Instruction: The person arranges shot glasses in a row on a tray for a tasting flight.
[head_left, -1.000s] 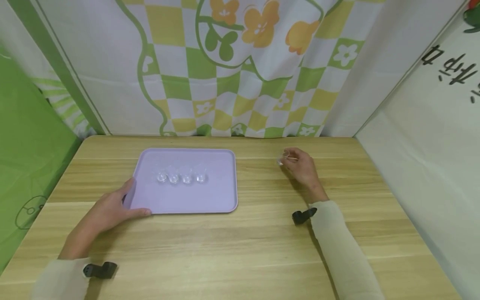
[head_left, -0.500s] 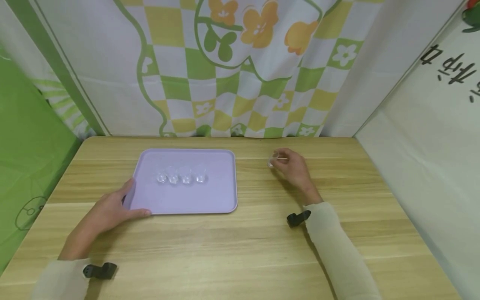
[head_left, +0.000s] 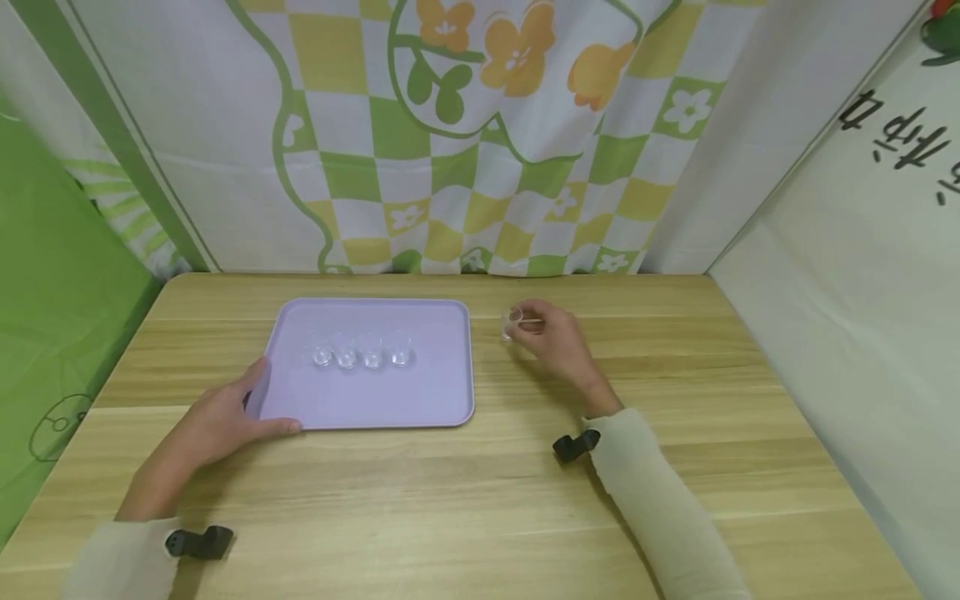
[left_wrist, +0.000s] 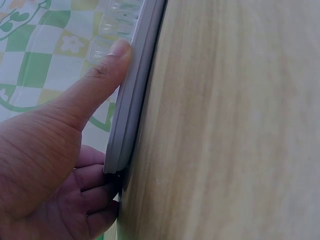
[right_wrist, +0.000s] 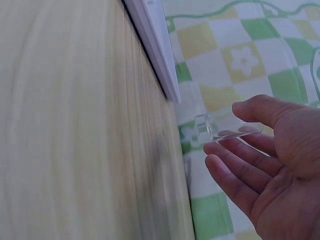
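Note:
A lilac rectangular tray (head_left: 431, 392) lies on the wooden table, left of the middle. On it stands a row of several small clear shot glasses (head_left: 372, 353). My left hand (head_left: 213, 421) grips the tray's near left corner; in the left wrist view the thumb (left_wrist: 107, 67) lies on the rim and the fingers bend at the corner. Just past the tray's right edge, my right hand (head_left: 557, 340) pinches another clear shot glass (head_left: 507, 327) between thumb and fingers. In the right wrist view this glass (right_wrist: 205, 127) has its thick base turned toward the table.
The wooden table (head_left: 480, 508) spreads in front of the tray and to its right. Behind its far edge hangs a checked, flowered curtain (head_left: 465, 179). A white panel with black writing (head_left: 900, 142) borders the right side, and a green cloth (head_left: 60, 308) the left.
My right hand has moved left with the shot glass, closer to the tray's right edge. The left hand, the tray and the row of glasses have stayed in place.

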